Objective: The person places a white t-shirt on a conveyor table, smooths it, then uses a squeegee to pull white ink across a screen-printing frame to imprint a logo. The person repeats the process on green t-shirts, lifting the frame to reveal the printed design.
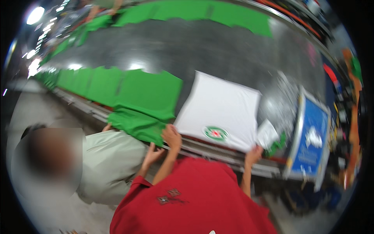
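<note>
Far left, a row of green cloths [102,86] is already laid flat on the table [156,50]. The closest green cloth [150,93] isn't there yet, near edge all rumpled by a co-worker's hand [153,155]. Then the white cloth [222,105]: pretty much spread out, emblem [216,133] already on it. Left hand [172,137] looks curled at its near-left corner, kinda blurry; right hand [254,154] seems to pinch the near-right one.

No wording is legible. The white cloth [223,107] bears a green-and-red oval emblem [216,133]; the framed blue panel's [309,119] pale marks [313,137] are blurred.
</note>
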Demonstrator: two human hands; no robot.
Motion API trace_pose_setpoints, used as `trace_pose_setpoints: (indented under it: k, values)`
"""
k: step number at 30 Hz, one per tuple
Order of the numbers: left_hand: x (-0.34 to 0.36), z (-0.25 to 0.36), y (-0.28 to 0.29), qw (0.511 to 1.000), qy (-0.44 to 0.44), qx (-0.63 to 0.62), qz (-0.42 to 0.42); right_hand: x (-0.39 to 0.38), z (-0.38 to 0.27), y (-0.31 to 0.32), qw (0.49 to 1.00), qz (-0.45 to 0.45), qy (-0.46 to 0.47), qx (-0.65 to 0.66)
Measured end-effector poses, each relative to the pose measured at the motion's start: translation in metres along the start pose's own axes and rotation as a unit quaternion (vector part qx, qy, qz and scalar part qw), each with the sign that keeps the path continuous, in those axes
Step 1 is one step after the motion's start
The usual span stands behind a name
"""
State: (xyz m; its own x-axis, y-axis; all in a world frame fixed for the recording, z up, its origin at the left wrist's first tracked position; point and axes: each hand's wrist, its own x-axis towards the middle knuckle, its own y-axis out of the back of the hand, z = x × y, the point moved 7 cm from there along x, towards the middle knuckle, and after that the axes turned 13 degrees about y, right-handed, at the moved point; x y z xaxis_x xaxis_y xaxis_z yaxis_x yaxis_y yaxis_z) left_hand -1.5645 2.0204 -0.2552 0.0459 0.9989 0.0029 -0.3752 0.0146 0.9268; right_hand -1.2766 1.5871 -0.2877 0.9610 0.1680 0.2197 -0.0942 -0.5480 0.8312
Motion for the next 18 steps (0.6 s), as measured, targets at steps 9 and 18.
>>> trace_pose_setpoints:
  k: [9,18]
  values:
    - [0.009,0.001,0.011,0.996,-0.036,-0.084,-0.002,0.013,-0.065,-0.002,0.999,-0.021,0.036,-0.009]
    - [0.053,0.060,-0.016,0.993,-0.119,-0.009,0.000,0.073,-0.065,-0.052,0.994,-0.045,0.057,0.076]
